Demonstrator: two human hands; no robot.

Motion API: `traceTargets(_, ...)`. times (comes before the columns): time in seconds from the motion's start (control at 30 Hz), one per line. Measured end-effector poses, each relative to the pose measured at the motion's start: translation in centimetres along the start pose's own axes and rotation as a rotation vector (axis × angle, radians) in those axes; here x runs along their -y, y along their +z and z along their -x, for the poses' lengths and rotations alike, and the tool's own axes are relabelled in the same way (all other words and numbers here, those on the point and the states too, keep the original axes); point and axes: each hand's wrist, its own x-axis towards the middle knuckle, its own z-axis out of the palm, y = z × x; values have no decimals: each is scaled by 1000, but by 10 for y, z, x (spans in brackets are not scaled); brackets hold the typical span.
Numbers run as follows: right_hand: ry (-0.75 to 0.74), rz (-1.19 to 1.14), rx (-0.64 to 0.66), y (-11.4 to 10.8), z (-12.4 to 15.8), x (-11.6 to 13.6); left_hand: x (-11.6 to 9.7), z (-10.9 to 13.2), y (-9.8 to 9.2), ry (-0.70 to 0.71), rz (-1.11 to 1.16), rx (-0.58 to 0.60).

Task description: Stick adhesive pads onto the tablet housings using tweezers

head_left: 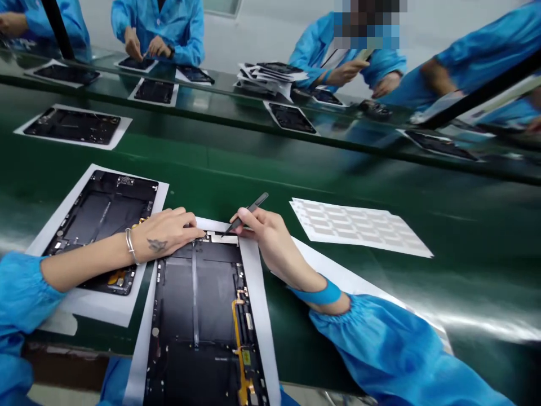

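A black tablet housing (215,287) with its inside exposed lies on white paper in front of me, its lower end reaching past the table edge. My left hand (169,228) rests on its top edge, fingers stretched forward and fingertips near a silvery-white strip (225,239). My right hand (268,234) pinches dark tweezers (253,207), their tip pointing down at that strip. An orange flex cable (238,338) runs along the housing's right side. Under my left forearm, a second open tablet housing (95,217) lies on its own paper, partly hidden.
A sheet of pale labels (359,228) lies on the green table (236,180) to the right. Another tablet housing (74,125) sits at the far left. Beyond a raised ledge, co-workers in blue handle similar parts near a stack of housings (270,76).
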Motion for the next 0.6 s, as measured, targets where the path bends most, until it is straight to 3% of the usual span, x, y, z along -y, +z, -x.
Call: traceTargets(0.6, 14, 47, -6, -4, 3, 6, -5, -9, -5, -33, 45, 57)
